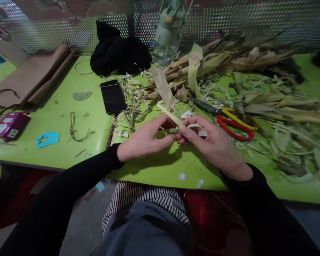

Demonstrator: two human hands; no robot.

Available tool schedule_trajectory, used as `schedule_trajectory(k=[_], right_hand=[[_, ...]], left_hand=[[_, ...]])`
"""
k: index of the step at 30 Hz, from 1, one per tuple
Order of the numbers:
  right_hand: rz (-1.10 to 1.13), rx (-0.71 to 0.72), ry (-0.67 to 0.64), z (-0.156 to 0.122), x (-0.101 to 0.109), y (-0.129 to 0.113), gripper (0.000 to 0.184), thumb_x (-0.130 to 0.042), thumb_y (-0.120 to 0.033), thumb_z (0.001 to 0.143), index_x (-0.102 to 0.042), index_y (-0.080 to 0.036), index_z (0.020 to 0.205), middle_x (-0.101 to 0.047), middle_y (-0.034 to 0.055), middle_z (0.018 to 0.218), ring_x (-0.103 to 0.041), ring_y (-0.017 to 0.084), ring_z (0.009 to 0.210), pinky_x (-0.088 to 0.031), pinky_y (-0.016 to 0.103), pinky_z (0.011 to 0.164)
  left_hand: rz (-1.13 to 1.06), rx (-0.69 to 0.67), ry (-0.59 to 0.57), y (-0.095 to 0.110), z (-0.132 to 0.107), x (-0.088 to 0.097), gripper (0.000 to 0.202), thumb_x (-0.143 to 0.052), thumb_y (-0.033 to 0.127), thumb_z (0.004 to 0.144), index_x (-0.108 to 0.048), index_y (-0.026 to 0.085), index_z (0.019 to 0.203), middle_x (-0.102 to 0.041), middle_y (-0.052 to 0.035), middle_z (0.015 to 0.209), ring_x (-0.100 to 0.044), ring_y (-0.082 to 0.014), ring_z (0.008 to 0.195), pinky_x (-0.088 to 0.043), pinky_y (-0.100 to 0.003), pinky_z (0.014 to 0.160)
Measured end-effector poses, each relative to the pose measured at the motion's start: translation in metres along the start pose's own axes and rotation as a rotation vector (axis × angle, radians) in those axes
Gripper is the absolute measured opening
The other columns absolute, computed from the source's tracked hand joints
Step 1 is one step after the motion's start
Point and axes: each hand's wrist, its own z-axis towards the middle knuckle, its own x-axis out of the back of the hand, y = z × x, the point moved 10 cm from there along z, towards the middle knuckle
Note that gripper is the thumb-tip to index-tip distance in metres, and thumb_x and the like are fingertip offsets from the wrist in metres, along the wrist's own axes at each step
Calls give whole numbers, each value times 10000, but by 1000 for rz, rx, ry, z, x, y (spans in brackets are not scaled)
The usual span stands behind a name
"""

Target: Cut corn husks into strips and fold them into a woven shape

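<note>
My left hand (145, 139) and my right hand (212, 144) meet above the green table (69, 142), near its front edge. Both pinch a pale strip of dried corn husk (172, 116) between thumb and fingers. The strip runs up and to the left from my fingertips, and a curl of it loops over my right fingers. Both sleeves are black.
Red and yellow scissors (233, 125) lie just right of my hands. A heap of dried husks (256, 81) fills the right and back. A black phone (112, 96), black cloth (120, 53), water bottle (168, 33), brown paper (32, 76), purple packet (9, 124) and blue tag (47, 138) lie left.
</note>
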Motion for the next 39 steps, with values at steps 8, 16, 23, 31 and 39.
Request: schedule_trajectory(k=[8, 16, 23, 31, 39], right_hand=[[-335, 153, 110, -1, -6, -10, 356, -465, -552, 997, -583, -232, 892, -578, -23, 600, -533, 147, 514, -396, 290, 527], [-386, 182, 264, -6, 8, -20, 382, -515, -566, 971, -495, -263, 740, -492, -29, 540, -452, 151, 478, -338, 319, 504], [-177, 174, 263, -6, 18, -9, 354, -517, -576, 969, -550, -250, 833, -612, -4, 670, -566, 159, 577, -433, 314, 553], [-157, 108, 34, -4, 4, -14, 516, -566, -661, 910, -518, -230, 631, -464, -40, 514, -400, 103, 465, -330, 268, 463], [-210, 103, 56, -9, 25, -17, 492, -604, -610, 910, -539, -225, 612, -505, -26, 512, -424, 111, 468, -342, 276, 468]], left_hand=[[-215, 122, 1, -10, -1, -8, 118, -424, 236, 996, -450, 194, 889, -424, 34, 730, -413, -97, 636, -403, -262, 635], [-281, 121, 19, -11, -4, -16, 182, -611, 215, 895, -569, 154, 1062, -553, 19, 789, -496, -114, 692, -445, -262, 678], [-316, 16, 39, -6, -1, -15, 128, -624, 212, 902, -611, 128, 998, -673, -47, 978, -597, -147, 903, -483, -271, 846], [-202, 64, 30, -6, -4, -8, 318, -549, 382, 970, -478, 180, 735, -380, 46, 638, -334, -83, 579, -290, -246, 544], [-445, 152, -55, -6, -9, -12, 438, -528, 513, 965, -376, 209, 689, -291, 62, 590, -284, -67, 507, -257, -237, 479]])
